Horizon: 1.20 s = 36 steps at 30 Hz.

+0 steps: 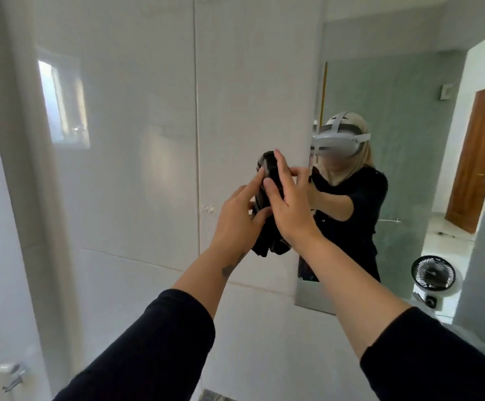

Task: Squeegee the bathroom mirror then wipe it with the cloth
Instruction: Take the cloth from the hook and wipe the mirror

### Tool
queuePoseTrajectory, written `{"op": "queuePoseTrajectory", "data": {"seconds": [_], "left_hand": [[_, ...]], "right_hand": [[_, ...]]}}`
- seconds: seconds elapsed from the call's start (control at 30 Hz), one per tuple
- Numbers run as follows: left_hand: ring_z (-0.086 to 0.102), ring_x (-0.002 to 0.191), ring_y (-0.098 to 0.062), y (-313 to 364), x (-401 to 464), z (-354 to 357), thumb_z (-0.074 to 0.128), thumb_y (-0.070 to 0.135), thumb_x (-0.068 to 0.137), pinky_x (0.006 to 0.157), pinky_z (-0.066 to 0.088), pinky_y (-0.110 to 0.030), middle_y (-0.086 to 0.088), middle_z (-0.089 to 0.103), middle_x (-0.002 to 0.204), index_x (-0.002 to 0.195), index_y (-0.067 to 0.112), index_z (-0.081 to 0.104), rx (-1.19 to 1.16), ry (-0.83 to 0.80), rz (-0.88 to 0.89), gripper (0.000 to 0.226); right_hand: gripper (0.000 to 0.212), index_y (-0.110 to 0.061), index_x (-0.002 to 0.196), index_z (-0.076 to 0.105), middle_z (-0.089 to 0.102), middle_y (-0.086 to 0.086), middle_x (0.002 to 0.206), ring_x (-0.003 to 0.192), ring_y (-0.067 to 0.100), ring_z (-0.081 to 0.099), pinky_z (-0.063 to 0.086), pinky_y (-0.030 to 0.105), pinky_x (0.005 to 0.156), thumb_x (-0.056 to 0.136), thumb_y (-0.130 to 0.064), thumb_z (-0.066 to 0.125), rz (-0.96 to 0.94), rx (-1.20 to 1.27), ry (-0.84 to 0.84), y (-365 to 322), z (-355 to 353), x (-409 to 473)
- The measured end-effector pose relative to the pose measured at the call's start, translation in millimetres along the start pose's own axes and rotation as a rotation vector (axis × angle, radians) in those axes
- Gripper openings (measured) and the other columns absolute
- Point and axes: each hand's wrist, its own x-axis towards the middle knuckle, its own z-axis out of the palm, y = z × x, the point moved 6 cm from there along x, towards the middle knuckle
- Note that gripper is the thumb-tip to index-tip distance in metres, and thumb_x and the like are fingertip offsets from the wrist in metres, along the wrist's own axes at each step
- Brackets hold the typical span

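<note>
A black cloth [268,180] is bunched between both my hands, held up in front of the white tiled wall. My left hand [237,219] grips its lower left side with a finger stretched along it. My right hand [286,198] lies flat over its right side, fingers pointing up. A loose end of the cloth [270,246] hangs below my hands. The bathroom mirror [403,140] is on the wall just to the right, and it reflects a person in black wearing a headset. No squeegee is in view.
Glossy white wall tiles [137,169] fill the left and centre. A chrome fitting [10,374] sits at the lower left. The mirror reflects a small black fan [432,273], a wooden door [479,157] and a white counter [449,235].
</note>
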Motion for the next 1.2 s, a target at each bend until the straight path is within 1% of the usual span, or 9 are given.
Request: {"op": "queuePoseTrajectory", "data": {"seconds": [0.07,0.2,0.3,0.37,0.47,0.53,0.77,0.97,1.2], "left_hand": [[0.062,0.102,-0.008,35,14,7,0.06,0.011,0.09,0.087,0.055,-0.029,0.008,0.058,0.129,0.145,0.037,0.035,-0.007,-0.032,0.07,0.065],[0.061,0.098,0.0,86,36,16,0.06,0.026,0.092,0.088,0.054,-0.025,0.011,0.062,0.124,0.141,0.035,0.041,-0.004,-0.041,0.171,0.054],[0.056,0.102,0.002,105,50,21,0.049,0.04,0.096,0.089,0.048,-0.024,0.014,0.055,0.129,0.139,0.037,0.043,0.055,0.009,0.19,0.044],[0.053,0.113,-0.004,110,60,27,0.043,0.044,0.097,0.089,0.042,-0.022,0.012,0.049,0.135,0.14,0.036,0.04,0.134,0.023,0.202,0.044],[0.042,0.128,-0.01,111,78,34,0.041,0.044,0.097,0.092,0.038,-0.024,0.01,0.038,0.145,0.143,0.034,0.033,0.263,0.042,0.221,0.048],[0.029,0.136,-0.014,107,91,40,0.045,0.041,0.096,0.099,0.039,-0.033,0.009,0.026,0.152,0.145,0.033,0.028,0.328,0.028,0.204,0.053],[0.012,0.143,-0.017,84,118,69,0.053,0.047,0.089,0.106,0.039,-0.043,0.007,0.005,0.158,0.146,0.035,0.011,0.401,-0.008,0.195,0.072],[0.006,0.145,-0.019,72,118,82,0.04,0.061,0.089,0.115,0.02,-0.048,0.007,-0.001,0.159,0.146,0.035,0.006,0.478,0.155,0.17,0.072],[-0.014,0.146,-0.018,91,109,105,0.038,0.057,0.091,0.118,0.004,-0.054,0.005,-0.012,0.16,0.15,0.028,0.004,0.556,0.202,0.218,0.074]], "right_hand": [[0.052,-0.031,0.146,0.028,0.028,0.001,0.115,0.101,0.008,0.041,0.037,0.0,0.087,0.098,-0.024,0.047,0.018,-0.037,0.094,-14,-32,15],[0.048,-0.035,0.143,0.035,0.029,0.0,0.113,0.11,0.019,0.044,0.038,0.029,0.104,0.096,-0.031,0.049,0.113,-0.087,0.244,-28,-93,47],[0.049,-0.026,0.144,0.037,0.029,0.003,0.113,0.108,0.023,0.044,0.033,0.018,0.093,0.097,-0.024,0.049,0.025,-0.174,0.353,-49,-132,77],[0.049,-0.025,0.144,0.036,0.03,0.009,0.119,0.105,0.025,0.047,0.037,0.021,0.088,0.097,-0.022,0.049,-0.083,-0.303,0.406,-72,-150,99],[0.05,-0.026,0.145,0.033,0.032,0.013,0.127,0.088,0.026,0.056,0.054,0.038,0.077,0.098,-0.022,0.047,-0.241,-0.586,0.459,-107,-158,137],[0.051,-0.025,0.146,0.03,0.034,0.014,0.129,0.087,0.029,0.056,0.055,0.045,0.073,0.098,-0.02,0.046,-0.319,-0.76,0.492,-126,-156,162],[0.074,-0.028,0.147,0.019,0.026,0.009,0.142,0.097,0.034,0.051,0.045,0.043,0.075,0.088,-0.009,0.059,-0.372,-1.251,0.394,-113,-120,225],[0.053,-0.038,0.13,0.047,0.061,-0.005,0.117,0.097,0.035,0.053,0.039,0.052,0.083,0.083,-0.026,0.068,-0.514,-1.349,0.574,-90,-119,232],[0.048,-0.039,0.138,0.034,0.043,0.007,0.131,0.109,0.034,0.043,0.039,0.049,0.079,0.095,-0.027,0.052,-0.314,-1.264,0.615,-85,-189,234]]}}
